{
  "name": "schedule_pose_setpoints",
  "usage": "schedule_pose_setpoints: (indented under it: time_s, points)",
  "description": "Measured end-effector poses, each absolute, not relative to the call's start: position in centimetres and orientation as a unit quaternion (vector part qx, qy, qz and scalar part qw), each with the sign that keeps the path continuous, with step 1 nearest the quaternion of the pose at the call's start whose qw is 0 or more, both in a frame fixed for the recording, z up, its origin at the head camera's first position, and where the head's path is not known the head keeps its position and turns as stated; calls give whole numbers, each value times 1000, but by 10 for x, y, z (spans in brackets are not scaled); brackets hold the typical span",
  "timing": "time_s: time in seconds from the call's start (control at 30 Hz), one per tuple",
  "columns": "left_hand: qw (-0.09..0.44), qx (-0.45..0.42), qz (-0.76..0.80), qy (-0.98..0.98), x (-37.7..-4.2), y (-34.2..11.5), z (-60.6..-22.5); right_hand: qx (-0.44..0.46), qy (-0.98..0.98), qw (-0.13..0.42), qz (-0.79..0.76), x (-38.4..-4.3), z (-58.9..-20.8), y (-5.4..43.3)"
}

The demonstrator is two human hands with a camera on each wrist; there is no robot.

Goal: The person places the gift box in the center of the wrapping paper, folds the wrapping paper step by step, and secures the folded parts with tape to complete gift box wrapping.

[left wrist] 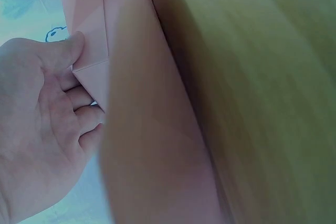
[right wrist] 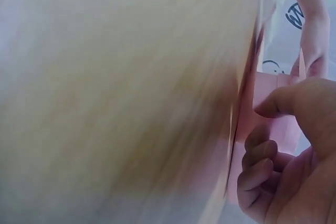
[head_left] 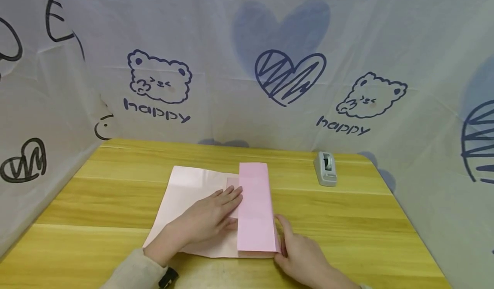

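Note:
A sheet of pink paper (head_left: 254,207) lies on the table, its right part folded over into an upright strip. My left hand (head_left: 204,216) rests across the pale part, fingertips on the strip's left edge and thumb slipping beneath it. In the left wrist view, the left hand (left wrist: 42,108) has its thumb against a creased panel, with the fingers partly hidden behind it. At the strip's lower right edge, my right hand (head_left: 302,254) grips the paper. The right wrist view shows the right hand (right wrist: 310,150) with thumb and curled fingers at the pink surface.
A light grey tape dispenser (head_left: 326,169) stands at the back right of the wooden table (head_left: 347,229). White cloth (head_left: 224,96) with bear and heart drawings hangs behind and beside the table. A dark band (head_left: 168,277) sits at the left sleeve.

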State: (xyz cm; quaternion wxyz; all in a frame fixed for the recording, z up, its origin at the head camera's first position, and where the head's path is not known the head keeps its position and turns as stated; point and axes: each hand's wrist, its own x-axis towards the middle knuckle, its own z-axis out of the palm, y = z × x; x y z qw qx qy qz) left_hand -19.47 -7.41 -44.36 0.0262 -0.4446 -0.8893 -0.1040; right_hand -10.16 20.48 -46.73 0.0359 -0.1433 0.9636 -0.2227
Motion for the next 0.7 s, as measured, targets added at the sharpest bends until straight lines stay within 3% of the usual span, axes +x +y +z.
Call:
schedule_pose_setpoints:
  time_s: [0.17,0.7]
  points:
    - [29,-447,-103,-888,-195,-74,-444,-150,955,8,-254,-102,-467,206]
    - [25,-436,-114,-892,-193,-75,-442,-82,931,82,-346,-123,-459,202]
